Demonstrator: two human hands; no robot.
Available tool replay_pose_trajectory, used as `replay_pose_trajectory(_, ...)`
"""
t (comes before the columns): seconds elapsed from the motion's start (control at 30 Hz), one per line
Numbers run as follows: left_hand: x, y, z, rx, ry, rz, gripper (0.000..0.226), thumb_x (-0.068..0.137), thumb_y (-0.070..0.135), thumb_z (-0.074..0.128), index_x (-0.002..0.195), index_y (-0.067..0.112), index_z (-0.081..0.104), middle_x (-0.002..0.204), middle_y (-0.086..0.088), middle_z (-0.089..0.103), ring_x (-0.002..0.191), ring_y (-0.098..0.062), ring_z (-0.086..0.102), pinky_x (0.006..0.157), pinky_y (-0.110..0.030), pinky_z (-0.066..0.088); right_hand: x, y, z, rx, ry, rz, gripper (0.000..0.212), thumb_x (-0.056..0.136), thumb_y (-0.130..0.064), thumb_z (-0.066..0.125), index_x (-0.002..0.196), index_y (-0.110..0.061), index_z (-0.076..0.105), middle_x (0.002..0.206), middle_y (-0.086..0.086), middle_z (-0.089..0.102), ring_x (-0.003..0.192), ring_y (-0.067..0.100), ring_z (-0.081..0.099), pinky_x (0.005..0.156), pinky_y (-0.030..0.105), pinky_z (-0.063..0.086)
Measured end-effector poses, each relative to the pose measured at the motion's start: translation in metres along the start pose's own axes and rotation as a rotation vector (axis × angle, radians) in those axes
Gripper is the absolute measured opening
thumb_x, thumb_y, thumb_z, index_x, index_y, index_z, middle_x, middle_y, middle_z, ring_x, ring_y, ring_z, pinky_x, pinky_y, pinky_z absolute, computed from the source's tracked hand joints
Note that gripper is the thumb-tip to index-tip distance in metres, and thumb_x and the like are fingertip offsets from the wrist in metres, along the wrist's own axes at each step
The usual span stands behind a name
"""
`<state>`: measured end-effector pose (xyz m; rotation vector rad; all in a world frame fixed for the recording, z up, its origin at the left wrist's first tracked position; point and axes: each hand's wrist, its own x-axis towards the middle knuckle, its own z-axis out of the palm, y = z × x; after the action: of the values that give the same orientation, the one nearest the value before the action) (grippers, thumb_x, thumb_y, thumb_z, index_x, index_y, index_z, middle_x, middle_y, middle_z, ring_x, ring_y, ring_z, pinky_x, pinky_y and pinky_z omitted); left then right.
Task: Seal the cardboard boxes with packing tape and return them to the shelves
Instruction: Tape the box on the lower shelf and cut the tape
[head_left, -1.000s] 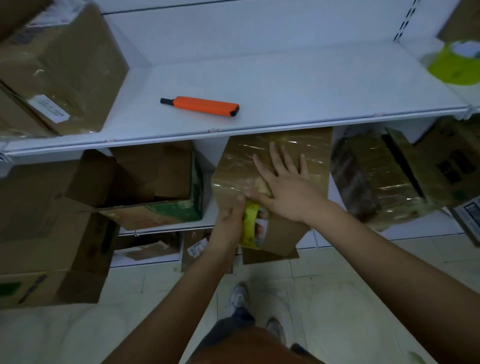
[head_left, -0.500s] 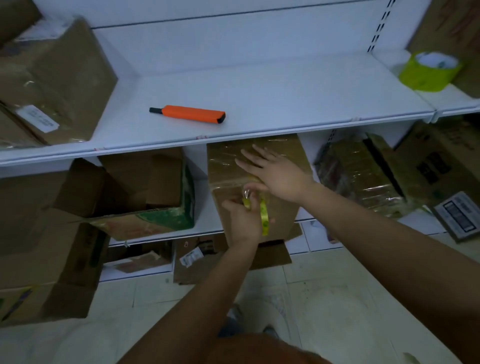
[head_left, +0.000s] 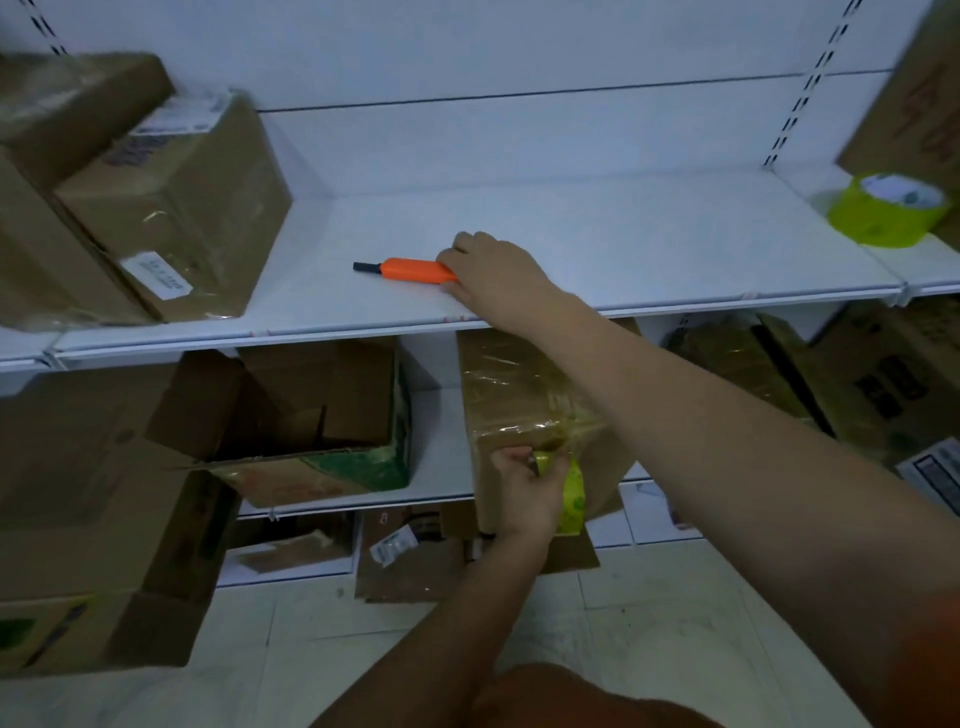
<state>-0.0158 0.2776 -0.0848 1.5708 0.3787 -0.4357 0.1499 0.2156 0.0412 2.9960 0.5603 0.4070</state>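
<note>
An orange cutter (head_left: 410, 270) is lying flat, its black tip pointing left and its long axis running nearly level across the view. A pale tiled floor (head_left: 649, 623) is filling the lower area, with grout lines showing. A flat cardboard sheet (head_left: 415, 571) is resting on the floor, carrying a small white label (head_left: 393, 544) that is sitting tilted. A white barcode label (head_left: 935, 473) is showing at the right edge, partly cut off.

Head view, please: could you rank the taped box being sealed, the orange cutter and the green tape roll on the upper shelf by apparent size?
1. Taped box, clearly largest.
2. Green tape roll.
3. Orange cutter, longer but slimmer, partly covered by the right hand; these two are close.
</note>
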Motion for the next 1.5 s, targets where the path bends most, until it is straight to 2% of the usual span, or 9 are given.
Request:
replay_pose_trajectory(0.13,0.007,0.006,0.006,-0.087,0.034,-0.059,0.035,0.094,0.022,0.067,0.109,0.013,0.037,0.097,-0.005,0.06,0.073,-0.037,0.073,0.053,-0.037,0.06,-0.073,-0.01,-0.01,0.125,0.261,0.054,0.029,0.101,-0.026,0.047,0.119,-0.006,0.058,0.105,0.011,0.057,0.076,0.026,0.058,0.054,0.034,0.037)
replay_pose_trajectory(0.27,0.005,-0.006,0.01,-0.036,0.06,-0.021,0.03,0.094,0.028,0.067,0.103,0.0,0.058,0.092,-0.011,0.068,0.065,-0.019,0.066,0.036,-0.012,0.042,-0.19,-0.004,-0.007,0.286,0.129,0.157,0.049,0.103,-0.047,0.032,0.143,-0.019,0.04,0.115,0.002,0.054,0.068,0.022,0.058,0.05,0.035,0.048)
replay_pose_trajectory(0.43,0.011,-0.013,-0.004,-0.014,-0.02,0.078,0.031,0.096,0.032,0.064,0.11,0.006,0.057,0.095,0.003,0.063,0.07,-0.002,0.069,0.043,-0.013,0.044,-0.254,0.017,0.017,0.08,-0.003,0.213,0.048,0.103,-0.046,0.031,0.148,-0.028,0.037,0.112,-0.001,0.062,0.058,0.014,0.056,0.039,0.016,0.027)
replay_pose_trajectory(0.63,0.022,-0.012,-0.017,0.012,-0.153,0.195,0.02,0.101,0.018,0.056,0.117,0.007,0.06,0.109,-0.001,0.063,0.072,0.004,0.067,0.053,-0.005,0.046,-0.262,0.017,0.018,0.018,-0.056,0.13,0.05,0.104,-0.047,0.023,0.15,-0.032,0.038,0.105,-0.005,0.062,0.05,0.009,0.046,0.039,0.02,0.029)
replay_pose_trajectory(0.9,0.027,-0.009,-0.013,-0.011,-0.236,0.078,0.019,0.101,0.024,0.057,0.109,0.008,0.064,0.092,0.003,0.071,0.067,-0.024,0.075,0.055,-0.026,0.056,-0.244,0.024,0.018,-0.107,-0.164,0.064,0.047,0.099,-0.039,0.049,0.146,-0.038,0.045,0.094,-0.004,0.061,0.053,0.007,0.033,0.04,0.019,0.017)
replay_pose_trajectory(1.03,0.033,-0.016,-0.02,0.034,-0.184,-0.036,0.009,0.099,0.024,0.061,0.093,0.017,0.064,0.099,-0.01,0.072,0.069,-0.028,0.075,0.061,-0.035,0.06,-0.277,0.047,0.007,-0.146,-0.347,0.209,0.088,0.087,-0.027,0.071,0.153,-0.048,0.016,0.097,-0.002,0.059,0.05,0.012,0.047,0.038,0.02,0.025)
replay_pose_trajectory(1.17,0.037,-0.022,-0.036,0.159,-0.247,-0.028,0.016,0.098,0.028,0.061,0.103,0.013,0.064,0.103,-0.008,0.071,0.068,-0.025,0.075,0.078,-0.05,0.061,-0.3,0.067,-0.013,-0.041,-0.087,0.283,0.055,0.09,-0.025,0.071,0.142,-0.026,0.053,0.093,0.002,0.062,0.046,0.017,0.05,0.036,0.016,0.026)
replay_pose_trajectory(1.33,0.025,0.001,-0.041,0.118,-0.458,0.043,0.023,0.095,0.021,0.065,0.103,0.0,0.066,0.095,-0.015,0.076,0.079,-0.038,0.07,0.064,-0.04,0.061,-0.258,0.062,-0.024,0.117,0.065,0.27,0.052,0.102,-0.04,0.031,0.152,-0.028,0.036,0.112,0.001,0.054,0.073,0.012,0.051,0.048,0.022,0.033)
replay_pose_trajectory(1.5,0.012,0.028,-0.059,0.156,-0.505,0.059,0.026,0.097,0.019,0.062,0.11,-0.003,0.066,0.093,-0.018,0.076,0.086,-0.049,0.068,0.064,-0.038,0.06,-0.163,0.082,-0.01,0.07,0.221,0.324,0.048,0.105,-0.028,0.042,0.152,-0.021,0.038,0.121,0.011,0.058,0.099,0.029,0.056,0.068,0.036,0.047)
